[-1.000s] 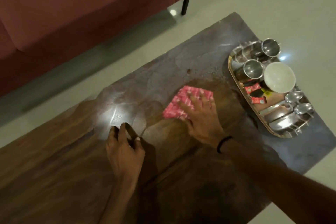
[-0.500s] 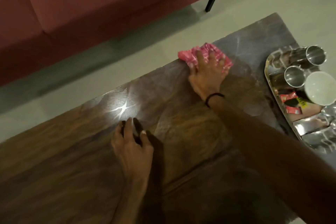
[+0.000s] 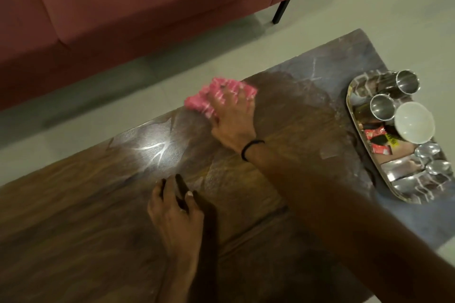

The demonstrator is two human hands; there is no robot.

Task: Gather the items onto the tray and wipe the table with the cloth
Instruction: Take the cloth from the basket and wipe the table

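Observation:
My right hand (image 3: 234, 120) presses flat on a pink patterned cloth (image 3: 199, 101) at the far edge of the dark wooden table (image 3: 98, 229); the cloth is blurred. Resting on the table nearer to me, my left hand (image 3: 174, 214) has its fingers spread and holds nothing. On the right side of the table stands a steel tray (image 3: 350, 106). It carries two steel cups (image 3: 381, 107), a white bowl (image 3: 414, 122), red sachets (image 3: 374, 134) and steel spoons (image 3: 428, 150).
A red sofa (image 3: 123, 7) with a black leg (image 3: 280, 11) stands beyond the table across a strip of pale floor (image 3: 123, 86). A bright light glare (image 3: 157, 147) sits on the table top left of my right hand.
My right hand slid the cloth from the table's middle up to the far edge, then leftward along it. The left hand stayed in place. The view shifted.

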